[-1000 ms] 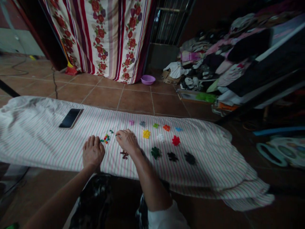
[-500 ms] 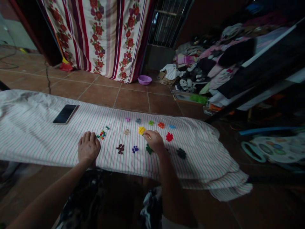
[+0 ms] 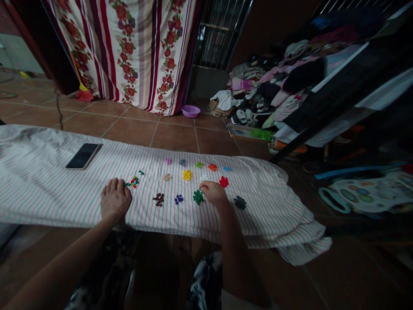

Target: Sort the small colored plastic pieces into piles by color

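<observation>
My left hand lies flat on the striped cloth, beside a small mixed-colour heap of beads or pieces. Over the middle of the cloth my right hand is closed in a pinch; whatever is between its fingertips is too small to make out. Right behind those fingertips sits a white pile, and to their left is a dark green pile. Other single-colour piles lie around it: yellow, red, brown, purple, dark grey-green.
A phone rests on the cloth at left. Smaller pink, grey, lime, orange and blue piles line the far side. Beyond are a purple basin, a floral curtain and heaped clothes.
My right hand has moved from beside the yellow pile to a spot nearer me, between the white and green piles. My left hand stays flat on the cloth. The view has shifted slightly.
</observation>
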A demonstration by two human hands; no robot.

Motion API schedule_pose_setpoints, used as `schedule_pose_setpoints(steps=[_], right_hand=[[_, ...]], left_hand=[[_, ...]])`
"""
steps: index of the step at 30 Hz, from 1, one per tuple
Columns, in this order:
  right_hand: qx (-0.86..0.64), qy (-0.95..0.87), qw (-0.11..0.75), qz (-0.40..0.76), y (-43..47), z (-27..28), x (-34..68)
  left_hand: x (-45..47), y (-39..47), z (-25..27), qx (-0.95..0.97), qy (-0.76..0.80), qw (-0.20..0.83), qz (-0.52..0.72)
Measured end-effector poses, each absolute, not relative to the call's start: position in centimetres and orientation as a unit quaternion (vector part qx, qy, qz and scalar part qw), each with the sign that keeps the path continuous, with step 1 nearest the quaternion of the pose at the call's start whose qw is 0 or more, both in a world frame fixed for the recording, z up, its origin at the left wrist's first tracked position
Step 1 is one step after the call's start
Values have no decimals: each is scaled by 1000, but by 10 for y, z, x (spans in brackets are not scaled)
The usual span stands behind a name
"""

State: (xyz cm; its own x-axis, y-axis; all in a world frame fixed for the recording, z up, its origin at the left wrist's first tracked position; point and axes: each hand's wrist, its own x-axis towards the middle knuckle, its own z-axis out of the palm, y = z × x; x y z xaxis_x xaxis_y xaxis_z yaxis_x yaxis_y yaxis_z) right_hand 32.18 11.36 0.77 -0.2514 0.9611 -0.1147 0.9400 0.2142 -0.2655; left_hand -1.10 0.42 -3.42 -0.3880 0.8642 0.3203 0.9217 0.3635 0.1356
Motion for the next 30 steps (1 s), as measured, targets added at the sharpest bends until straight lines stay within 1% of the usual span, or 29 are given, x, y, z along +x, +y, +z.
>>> schedule_pose_setpoints(steps=[14,21,27,30], right_hand=[[-604,-776,9,180,116,8,321],[-602,-778,4,182,115,13,319],[-617,-770,30,159,113,20,312],[-617,-773,57,139,113,24,304]], left_hand=[[-11,4,-33,-545,-822,112,-120],[-15,4,-38,-545,-818,115,-147],[-16,4,-38,-532,-823,108,-165],[-17,5,-41,-541,-821,114,-142]])
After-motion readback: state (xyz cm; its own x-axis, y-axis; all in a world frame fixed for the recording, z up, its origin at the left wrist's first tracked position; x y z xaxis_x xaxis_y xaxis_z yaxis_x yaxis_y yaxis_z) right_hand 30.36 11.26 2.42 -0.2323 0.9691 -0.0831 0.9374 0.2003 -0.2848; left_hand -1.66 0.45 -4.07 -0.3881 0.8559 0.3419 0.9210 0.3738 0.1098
